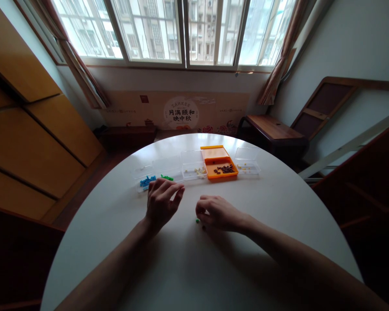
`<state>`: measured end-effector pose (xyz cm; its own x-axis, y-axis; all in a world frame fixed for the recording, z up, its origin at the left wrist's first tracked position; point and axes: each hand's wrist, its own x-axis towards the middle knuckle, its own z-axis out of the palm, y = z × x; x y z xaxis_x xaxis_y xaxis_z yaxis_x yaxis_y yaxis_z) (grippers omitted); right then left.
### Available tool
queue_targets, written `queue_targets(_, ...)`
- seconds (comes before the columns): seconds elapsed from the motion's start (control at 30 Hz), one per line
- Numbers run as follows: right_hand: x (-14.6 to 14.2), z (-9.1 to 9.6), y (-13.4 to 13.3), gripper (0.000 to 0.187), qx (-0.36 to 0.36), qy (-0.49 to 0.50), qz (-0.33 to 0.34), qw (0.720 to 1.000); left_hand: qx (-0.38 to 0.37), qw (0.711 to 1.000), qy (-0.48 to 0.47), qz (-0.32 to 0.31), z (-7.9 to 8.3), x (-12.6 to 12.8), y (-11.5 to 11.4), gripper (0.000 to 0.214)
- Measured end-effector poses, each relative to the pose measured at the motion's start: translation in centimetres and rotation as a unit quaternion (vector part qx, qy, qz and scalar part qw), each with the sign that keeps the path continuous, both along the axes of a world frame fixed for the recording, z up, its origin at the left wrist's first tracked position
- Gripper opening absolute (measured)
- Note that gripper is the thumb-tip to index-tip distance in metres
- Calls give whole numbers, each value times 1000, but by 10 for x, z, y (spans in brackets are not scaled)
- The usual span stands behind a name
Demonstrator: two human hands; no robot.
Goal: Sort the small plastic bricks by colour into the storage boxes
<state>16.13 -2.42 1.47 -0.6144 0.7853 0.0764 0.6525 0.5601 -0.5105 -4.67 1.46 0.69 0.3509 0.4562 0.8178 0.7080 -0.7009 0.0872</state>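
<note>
My left hand (162, 201) hovers in front of the boxes, thumb and forefinger pinched together; whatever may be between the tips is too small to make out. Low over the table, my right hand (218, 212) has its fingers curled together, and their tips hide anything they hold. A small green piece (197, 220) lies just below those fingertips, with a small dark piece (204, 227) beside it. Behind my left hand are a clear box of blue pieces (146, 182) and another clear box with green pieces (167, 177), both partly hidden.
An orange box (223, 176) with its lid raised holds many dark brown pieces. Clear open boxes with pale pieces (200, 171) and yellowish pieces (244, 167) flank it. All stand on a round white table (116, 216). A wooden chair (278, 127) stands beyond, at the right.
</note>
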Motion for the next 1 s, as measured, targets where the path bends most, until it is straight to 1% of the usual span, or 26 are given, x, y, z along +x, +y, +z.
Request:
queue_targets(0.1, -2, 0, -2, 9, 1, -14, 7, 1000, 0, 1000, 2, 0, 0, 0, 0, 4)
queue_targets(0.27, -5, -4, -7, 8, 27, -39, 12, 999, -9, 1000, 6, 1, -1, 1, -1, 5)
queue_targets(0.37, -6, -6, -6, 9, 19, -10, 15, 1000, -9, 1000, 14, -6, -1, 1, -2, 5)
queue_targets(0.43, -6, -6, -2, 8, -4, 51, -7, 999, -10, 1000, 21, -13, -1, 1, -2, 5)
queue_targets(0.5, -5, -7, 4, 6, -48, 147, -48, 987, -12, 999, 33, -32, -1, 1, -3, 5)
queue_targets(0.53, -5, -8, 8, 7, -81, 199, -68, 974, -12, 998, 42, -46, -1, 2, -4, 6)
queue_targets(0.6, -5, -9, 14, 12, -153, 291, -91, 940, -10, 995, 58, -77, -1, 3, -6, 10)
queue_targets(0.67, -4, -10, 18, 19, -206, 351, -100, 908, -5, 993, 69, -101, 0, 4, -8, 14)
queue_targets(0.73, -4, -10, 20, 23, -228, 380, -106, 890, -1, 991, 76, -112, 0, 6, -9, 13)
queue_targets(0.8, -4, -11, 20, 25, -231, 388, -114, 885, 2, 991, 77, -113, 0, 7, -10, 10)
queue_targets(1.0, -8, -13, 18, 25, -224, 382, -132, 887, 1, 991, 80, -108, -1, 8, -9, 2)
